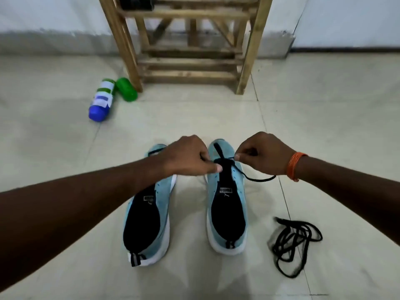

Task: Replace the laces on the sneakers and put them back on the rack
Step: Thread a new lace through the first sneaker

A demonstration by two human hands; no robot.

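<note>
Toes toward the wooden rack (pixel 190 61), the right sneaker (pixel 226 204) stands on the floor beside the left sneaker (pixel 147 221). The left hand (pixel 190 156) and right hand (pixel 263 154) each pinch its black lace (pixel 259 179) in a tight grip, seemingly threading eyelets. A spare lace (pixel 296 245) lies nearby.

The left hand (pixel 188 156) covers the forefoot of the pale-blue knit sneaker (pixel 149 217) under its grip. The thin black lace (pixel 255 177) vanishes inside both pinches (the right hand (pixel 264 154) hides its tip). Beyond the grip, the top edge cuts off the slatted wooden rack (pixel 190 61), and the 1 dark item (pixel 136 2) on it is unidentifiable.
</note>
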